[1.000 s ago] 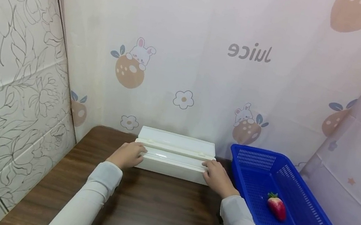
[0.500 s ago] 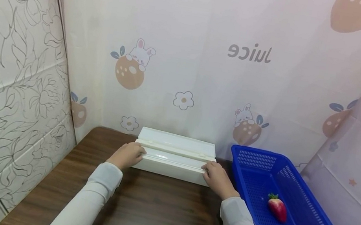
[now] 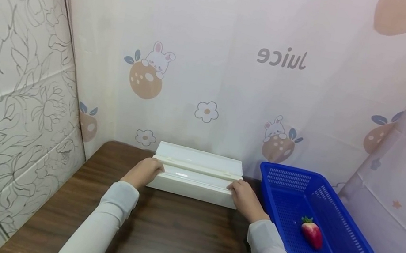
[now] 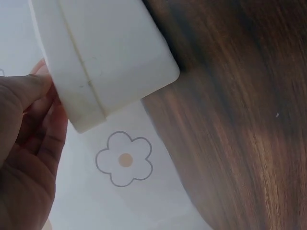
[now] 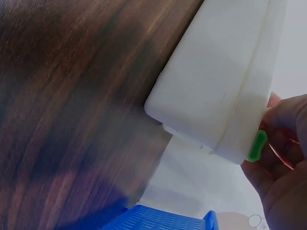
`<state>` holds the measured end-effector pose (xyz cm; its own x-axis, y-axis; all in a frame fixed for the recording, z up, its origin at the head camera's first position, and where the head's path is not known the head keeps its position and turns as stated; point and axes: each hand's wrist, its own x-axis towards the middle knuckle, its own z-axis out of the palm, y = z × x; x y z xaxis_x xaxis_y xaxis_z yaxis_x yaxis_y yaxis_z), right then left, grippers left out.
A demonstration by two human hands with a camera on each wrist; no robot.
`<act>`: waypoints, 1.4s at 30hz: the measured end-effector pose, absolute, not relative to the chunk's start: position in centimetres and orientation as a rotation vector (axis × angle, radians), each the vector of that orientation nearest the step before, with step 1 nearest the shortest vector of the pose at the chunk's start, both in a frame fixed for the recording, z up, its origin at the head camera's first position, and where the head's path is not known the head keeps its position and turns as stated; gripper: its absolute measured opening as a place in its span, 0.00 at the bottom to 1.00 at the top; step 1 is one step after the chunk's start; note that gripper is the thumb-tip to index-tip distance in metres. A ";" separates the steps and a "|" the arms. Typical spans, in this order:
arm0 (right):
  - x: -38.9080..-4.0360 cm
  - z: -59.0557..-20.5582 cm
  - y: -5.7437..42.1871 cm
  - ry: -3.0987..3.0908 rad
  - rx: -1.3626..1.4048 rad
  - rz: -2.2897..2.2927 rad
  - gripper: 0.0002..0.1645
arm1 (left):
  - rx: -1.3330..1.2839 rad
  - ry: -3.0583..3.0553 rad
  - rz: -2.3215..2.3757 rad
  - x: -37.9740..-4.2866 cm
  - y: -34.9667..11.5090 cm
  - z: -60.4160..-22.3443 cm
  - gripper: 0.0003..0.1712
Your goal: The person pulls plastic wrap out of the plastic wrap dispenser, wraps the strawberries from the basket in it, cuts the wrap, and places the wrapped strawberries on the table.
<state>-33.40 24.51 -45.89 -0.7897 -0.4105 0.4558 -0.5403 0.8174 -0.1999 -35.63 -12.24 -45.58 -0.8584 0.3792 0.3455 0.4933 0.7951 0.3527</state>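
White box: sitting lengthwise across the far part of the worktop, near the printed wall sheet, with the lid leaning open at the back. Left hand: gripping the upper rim at the left end, with thumb and fingers bending against the edge. Right hand: gripping the opposite end in much the same way, with fingers curling beside a small green tab at the edge; not revealing clearly whether pinching the tab itself. Blue basket: standing just to the right of the box, partly hiding behind the right sleeve and carrying one red strawberry, lying on its side with green leaves pointing toward the back. Left sleeve: extending over the worktop, ending in a pale cuff at the wrist. Wall sheet: showing rabbits, flowers and the mirrored word "Juice".
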 end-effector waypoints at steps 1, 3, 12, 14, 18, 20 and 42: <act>-33.4 -46.0 24.5 -2.609 0.703 0.451 0.07 | -0.669 -2.729 -0.643 -35.7 -12.2 -45.7 0.05; -33.5 -46.1 24.3 -2.621 0.676 0.450 0.07 | -0.655 -2.730 -0.638 -35.8 -12.2 -46.0 0.05; -33.6 -46.2 23.9 -2.656 0.563 0.448 0.06 | -0.600 -2.706 -0.662 -35.8 -11.8 -46.0 0.09; -33.7 -46.2 23.9 -2.655 0.567 0.444 0.06 | -0.598 -2.686 -0.662 -35.7 -11.9 -46.0 0.08; -33.7 -46.1 24.1 -2.634 0.579 0.462 0.06 | -0.612 -2.657 -0.675 -35.7 -12.0 -45.9 0.06; -33.6 -46.1 24.2 -2.617 0.583 0.481 0.05 | -0.618 -2.650 -0.670 -35.7 -12.1 -45.8 0.05; -33.6 -44.9 25.0 -2.573 0.593 0.589 0.06 | -0.630 -2.643 -0.632 -34.8 -12.4 -44.1 0.06</act>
